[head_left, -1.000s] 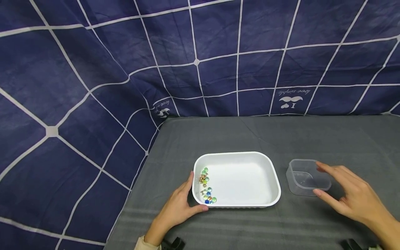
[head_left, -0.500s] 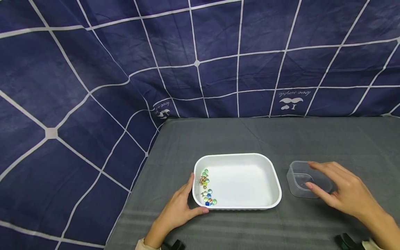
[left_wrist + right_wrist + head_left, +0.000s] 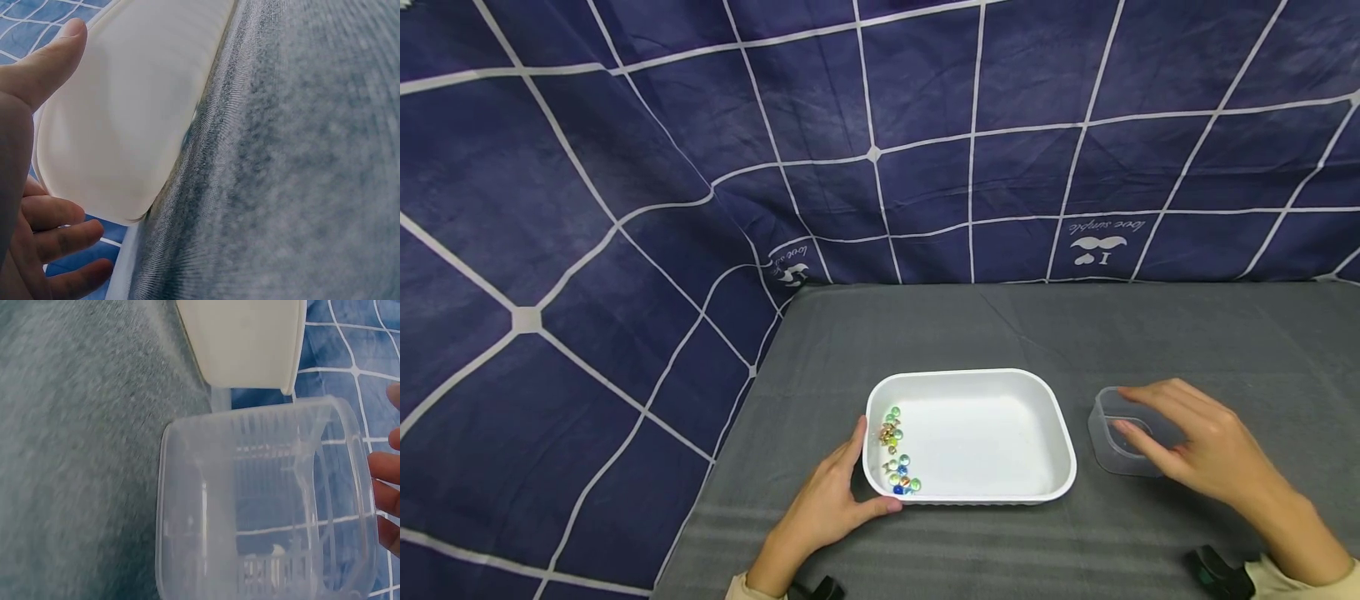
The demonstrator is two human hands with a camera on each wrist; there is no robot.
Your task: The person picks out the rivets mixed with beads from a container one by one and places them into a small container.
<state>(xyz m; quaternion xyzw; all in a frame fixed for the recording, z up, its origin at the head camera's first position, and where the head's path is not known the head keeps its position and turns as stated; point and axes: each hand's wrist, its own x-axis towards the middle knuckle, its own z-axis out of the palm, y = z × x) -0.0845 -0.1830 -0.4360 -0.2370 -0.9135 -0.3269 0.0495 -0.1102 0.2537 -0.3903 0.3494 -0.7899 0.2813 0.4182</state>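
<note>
A shallow white tray (image 3: 977,442) stands on the grey cloth with several glass marbles (image 3: 901,479) and small gold-coloured pieces (image 3: 887,433) along its left end. My left hand (image 3: 823,500) holds the tray's near left corner, thumb along the front side and fingers at the left side. In the left wrist view the thumb (image 3: 53,62) lies by the tray's outer wall (image 3: 119,125). A clear plastic box (image 3: 1112,446) is to the right of the tray. My right hand (image 3: 1206,442) hovers over the box, thumb and fingers apart, nothing between them. Part of the box is hidden beneath it.
Grey cloth (image 3: 925,325) covers the table. A blue curtain with white grid lines (image 3: 925,192) hangs behind and on the left. A gap of cloth (image 3: 1078,417) separates tray and box. A dark device (image 3: 1217,571) sits at the right wrist.
My right hand has moved left, from the right part of the clear box to over its middle. The left hand and tray have stayed in place.
</note>
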